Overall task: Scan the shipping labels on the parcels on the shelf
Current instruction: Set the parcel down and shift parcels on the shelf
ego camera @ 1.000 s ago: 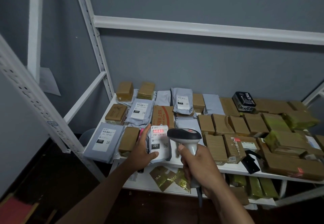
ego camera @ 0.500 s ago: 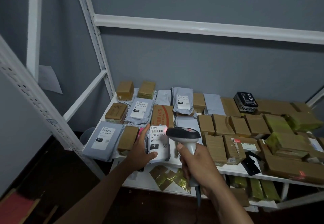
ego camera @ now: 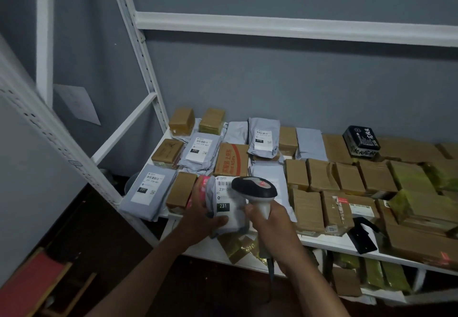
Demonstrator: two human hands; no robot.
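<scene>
The white parcel marked 231 is lying at the front edge of the shelf, towards its left end, with its lower end overhanging that edge. Its long axis is running front to back, tipped slightly so the top of the shipping label is pointing towards the rear of the shelf and a little left. The left hand is gripping the parcel from its left side, thumb curled across the lower face, steadying it label-up. The right hand is wrapping its fingers round the handle of the scanner, whose head is hovering just over the upper right of the label, nose aimed left and down at it.

The step in hand looks like reading this label. Next, the parcel probably needs setting down and another labelled one picking out; the grey mailer at the front left corner is lying face up and looks a ready candidate. Many brown boxes to the right are showing no label, so those would likely need turning.
</scene>
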